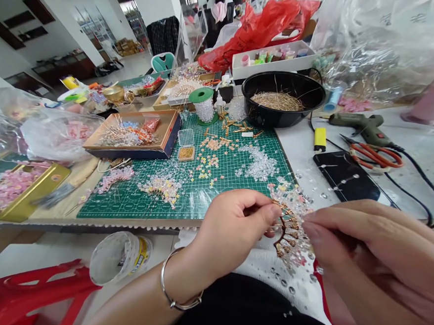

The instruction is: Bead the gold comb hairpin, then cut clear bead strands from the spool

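Note:
My left hand (235,225), with a silver bangle on its wrist, pinches a beaded ornament (288,232) between thumb and fingers. The ornament has a curved row of gold-brown wire loops, with clear, pink and yellow beads fanning out on its far side. To the right, my right hand (374,257) is closed in a pinch close to the beads. Anything between those fingertips is too small to make out. Beyond my hands, a pile of clear beads (259,163) and some peach flower-shaped beads (214,142) lie on a green cutting mat (196,195).
A black bowl (249,93) of gold wires stands behind the mat. At right lie a glue gun (364,126), orange-handled pliers (377,156) and a black phone (344,176). A cardboard box (136,152) and gold tin (32,194) hold beads at left. Below are a white bucket (117,259) and red stool (25,292).

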A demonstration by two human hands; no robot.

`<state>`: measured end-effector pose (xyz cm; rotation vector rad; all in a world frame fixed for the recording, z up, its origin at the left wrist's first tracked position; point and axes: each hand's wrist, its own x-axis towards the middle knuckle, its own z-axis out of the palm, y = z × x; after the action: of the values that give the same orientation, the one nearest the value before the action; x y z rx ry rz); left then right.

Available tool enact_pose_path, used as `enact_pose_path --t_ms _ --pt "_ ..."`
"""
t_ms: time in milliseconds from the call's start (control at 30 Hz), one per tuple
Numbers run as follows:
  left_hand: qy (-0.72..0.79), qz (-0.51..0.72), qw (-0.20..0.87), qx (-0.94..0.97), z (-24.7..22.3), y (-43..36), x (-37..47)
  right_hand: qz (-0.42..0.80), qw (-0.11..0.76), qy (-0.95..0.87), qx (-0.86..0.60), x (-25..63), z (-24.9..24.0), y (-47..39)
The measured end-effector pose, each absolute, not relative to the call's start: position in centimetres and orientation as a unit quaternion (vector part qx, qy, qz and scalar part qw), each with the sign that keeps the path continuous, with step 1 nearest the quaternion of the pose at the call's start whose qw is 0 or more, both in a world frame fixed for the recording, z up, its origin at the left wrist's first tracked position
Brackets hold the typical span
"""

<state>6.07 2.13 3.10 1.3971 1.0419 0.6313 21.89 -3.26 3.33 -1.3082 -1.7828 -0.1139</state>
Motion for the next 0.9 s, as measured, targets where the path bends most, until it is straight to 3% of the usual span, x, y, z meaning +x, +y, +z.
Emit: enact_pose_path --t_ms 200,900 --pt "0.444 0.280 0.621 0.583 3.5 2.1 6.0 -0.115 0.416 -0.750 -0.502 22.7 2.6 -3.3" --pt "0.419 0.300 0.694 0.503 3.2 1.9 5.7 -0.103 0.392 -0.761 -0.506 23.7 1.3 -3.8"
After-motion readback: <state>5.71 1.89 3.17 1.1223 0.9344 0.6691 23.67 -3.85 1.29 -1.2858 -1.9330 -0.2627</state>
